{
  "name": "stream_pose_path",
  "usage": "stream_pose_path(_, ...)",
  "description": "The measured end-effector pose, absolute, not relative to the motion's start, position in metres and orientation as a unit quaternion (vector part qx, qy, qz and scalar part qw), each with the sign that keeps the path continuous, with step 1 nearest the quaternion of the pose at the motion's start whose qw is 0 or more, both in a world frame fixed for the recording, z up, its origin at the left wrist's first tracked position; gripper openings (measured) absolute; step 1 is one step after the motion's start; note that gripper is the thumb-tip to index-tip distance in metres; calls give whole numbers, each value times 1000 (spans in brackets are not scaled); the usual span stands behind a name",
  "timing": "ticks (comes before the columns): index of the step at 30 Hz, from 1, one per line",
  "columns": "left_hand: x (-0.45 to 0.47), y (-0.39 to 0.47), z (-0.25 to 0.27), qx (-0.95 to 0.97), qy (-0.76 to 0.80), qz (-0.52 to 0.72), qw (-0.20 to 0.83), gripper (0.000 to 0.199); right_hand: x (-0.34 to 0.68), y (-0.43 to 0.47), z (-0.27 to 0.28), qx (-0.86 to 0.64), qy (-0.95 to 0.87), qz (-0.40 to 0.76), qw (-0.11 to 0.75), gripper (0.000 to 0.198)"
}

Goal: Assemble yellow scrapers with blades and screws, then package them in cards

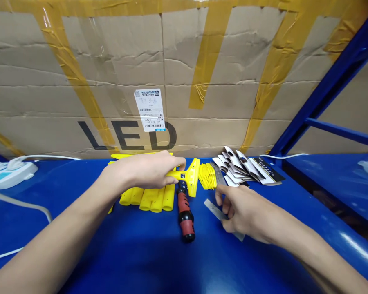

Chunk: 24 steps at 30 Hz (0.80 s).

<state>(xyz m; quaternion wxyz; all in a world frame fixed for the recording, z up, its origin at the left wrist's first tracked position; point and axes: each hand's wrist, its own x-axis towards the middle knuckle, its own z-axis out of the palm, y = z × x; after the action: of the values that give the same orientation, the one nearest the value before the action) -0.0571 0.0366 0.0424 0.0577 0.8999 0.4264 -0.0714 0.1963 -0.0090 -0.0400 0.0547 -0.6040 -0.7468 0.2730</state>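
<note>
My left hand [151, 168] is closed around the narrow neck of a yellow scraper [193, 177], its wide head pointing right. In my right hand [248, 210] a thin flat metal blade [213, 209] is pinched, slanting down to the right just above the blue table. Between the hands lies a screwdriver [186, 212] with a red and black handle; its upper end is covered by the scraper. Several yellow tube handles [153, 200] lie below my left hand. A stack of yellow scraper heads [207, 177] sits right of the scraper, beside grey metal blades [218, 173].
Folded black-and-white cards [242, 165] lie behind my right hand. A large taped cardboard box [184, 53] stands along the back of the blue table [159, 257]. A white power strip [15, 173] with cables is at left, a blue metal frame [319, 90] at right.
</note>
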Motion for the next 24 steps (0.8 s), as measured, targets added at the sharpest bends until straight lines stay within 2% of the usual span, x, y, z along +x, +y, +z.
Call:
stream_pose_path(4, -57, 36, 45, 898, 429, -76, 58, 27, 198, -7, -47, -620, -711, 322, 86, 46)
stream_pose_path(9, -56, 32, 47, 901, 422, -82, 56, 28, 194, -8, -35, -636, -690, 337, 71, 52)
stream_pose_path(12, -55, 31, 48, 902, 418, -86, 59, 27, 195, -8, -27, -630, -698, 336, 63, 42)
stream_pose_path(16, -55, 30, 47, 899, 422, -102, 64, 25, 206, -2, -24, -535, -717, 440, 75, 11)
stream_pose_path(19, -55, 30, 46, 899, 421, -100, 69, 25, 212, 4, -22, -465, -704, 515, 153, 18)
stream_pose_path(24, -52, 28, 46, 905, 409, -85, 74, 24, 201, 9, -24, -476, -593, 548, 349, 33)
